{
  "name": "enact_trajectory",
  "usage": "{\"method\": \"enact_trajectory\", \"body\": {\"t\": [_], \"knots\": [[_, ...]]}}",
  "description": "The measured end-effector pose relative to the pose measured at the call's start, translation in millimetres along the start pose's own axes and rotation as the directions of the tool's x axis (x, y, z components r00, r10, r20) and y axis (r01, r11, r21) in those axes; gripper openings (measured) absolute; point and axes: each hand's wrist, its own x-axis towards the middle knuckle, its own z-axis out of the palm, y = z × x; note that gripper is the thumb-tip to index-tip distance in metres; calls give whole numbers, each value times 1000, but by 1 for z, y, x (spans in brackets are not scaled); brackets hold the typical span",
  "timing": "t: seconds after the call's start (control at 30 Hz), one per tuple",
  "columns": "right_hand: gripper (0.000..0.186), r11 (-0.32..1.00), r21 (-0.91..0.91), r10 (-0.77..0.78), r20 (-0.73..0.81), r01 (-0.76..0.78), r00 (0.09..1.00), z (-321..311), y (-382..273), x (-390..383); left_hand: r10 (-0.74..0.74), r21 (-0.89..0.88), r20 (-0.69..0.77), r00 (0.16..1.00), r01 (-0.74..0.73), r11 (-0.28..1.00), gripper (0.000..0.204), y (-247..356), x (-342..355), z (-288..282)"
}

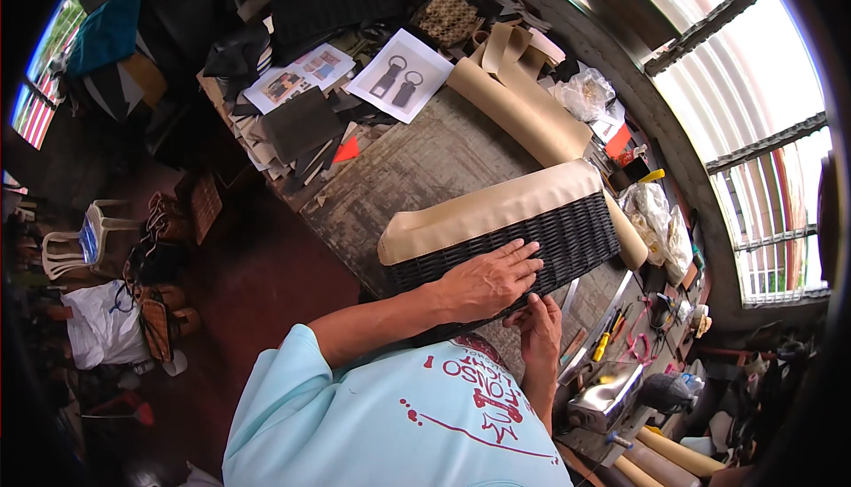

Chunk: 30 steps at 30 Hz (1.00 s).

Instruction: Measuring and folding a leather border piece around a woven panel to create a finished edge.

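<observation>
A black woven bag [567, 237] with a wide tan band [492, 203] along its far edge lies tilted on the worktable, close to my body. My left hand [489, 281] rests flat on the black weave, fingers stretched out and holding nothing. At the near edge of the bag, my right hand [538, 327] has its fingers curled and pinching the edge. The bag's underside and part of its near edge are hidden by my hands and arm.
Beyond the bag lies a tan roll [523, 115] of sheet material. A printed sheet [401, 76] showing key rings and dark leather pieces [303, 124] sit at the far left. Screwdrivers [603, 345], a metal tin [607, 389] and plastic bags [654, 221] crowd the right side.
</observation>
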Motion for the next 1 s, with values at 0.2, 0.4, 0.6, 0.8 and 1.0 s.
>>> {"method": "enact_trajectory", "body": {"t": [0.2,0.4,0.6,0.8,1.0], "knots": [[15,1000,16,-11,-8,11,1000,1,2,-2,0,-9,21,1000,0,1000,37,1,0,0],[15,999,28,-29,-1,29,1000,2,2,-2,0,-19,19,1000,1,1000,40,1,0,0],[15,999,32,-43,2,42,999,0,5,-1,-2,-38,20,1000,3,999,41,0,0,0],[15,999,3,-42,-14,42,999,1,6,-1,-3,-62,-29,1000,1,998,37,0,0,2],[17,998,35,-44,-10,44,999,3,5,-2,4,-57,-24,1000,-5,998,37,-1,0,2]]}}
